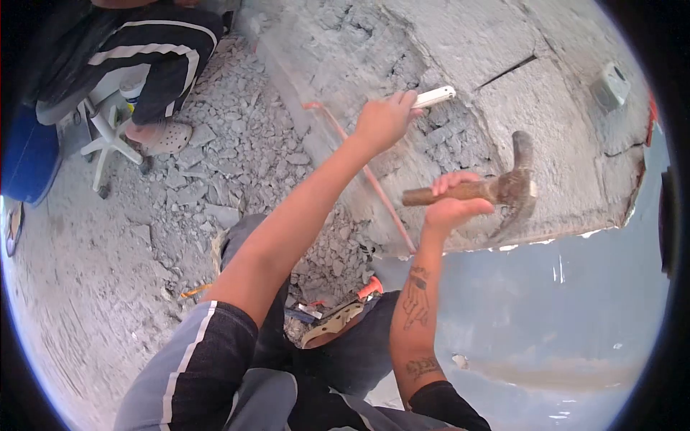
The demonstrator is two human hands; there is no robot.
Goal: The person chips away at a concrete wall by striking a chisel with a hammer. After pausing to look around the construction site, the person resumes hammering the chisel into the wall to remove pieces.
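My left hand is raised against the rough grey wall and grips a white chisel-like rod whose tip points into the chipped plaster. My right hand holds a hammer by its brown wooden handle, the rusty metal head lifted a little right of the rod and apart from it. An orange pipe runs diagonally down the exposed groove in the wall, below my left hand.
Broken plaster rubble covers the floor at the wall's foot. Another person's legs in dark striped trousers sit on a white chair at the upper left. A blue container stands far left. An electrical box sits in the wall.
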